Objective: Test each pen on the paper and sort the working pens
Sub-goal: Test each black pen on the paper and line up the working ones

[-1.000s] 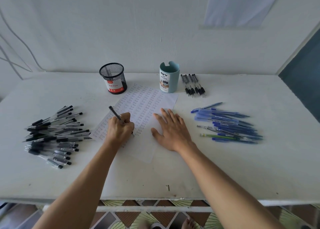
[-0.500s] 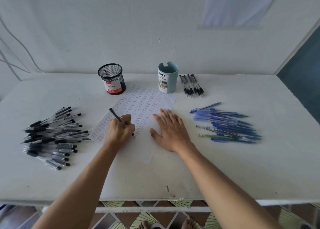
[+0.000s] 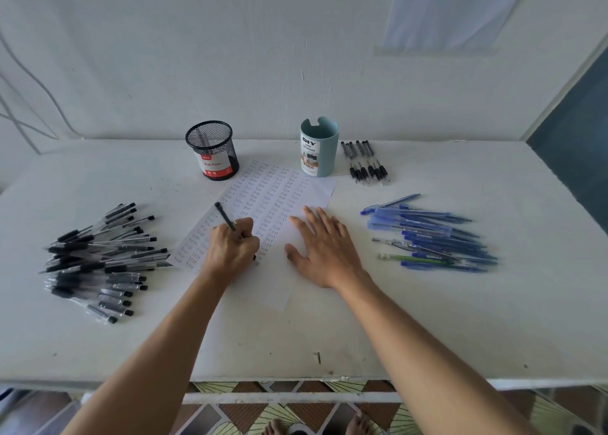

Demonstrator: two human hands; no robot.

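One black pen (image 3: 227, 219), clasped in left hand (image 3: 232, 248), tip down on written-over paper (image 3: 279, 191) at table (image 3: 427, 319) centre; right hand (image 3: 324, 253) flat, fingers straight, pressing same sheet beside it.

The left hand (image 3: 232, 248) is curled in a writing grip, thumb and fingers pinching a slim black pen (image 3: 225, 218) whose back end slants up and away to the left. The right hand (image 3: 324, 253) lies flat, palm down, fingers straight and slightly spread. The bare left forearm (image 3: 158, 352) and bare right forearm (image 3: 427, 352) reach in from the lower edge, angling toward each other.
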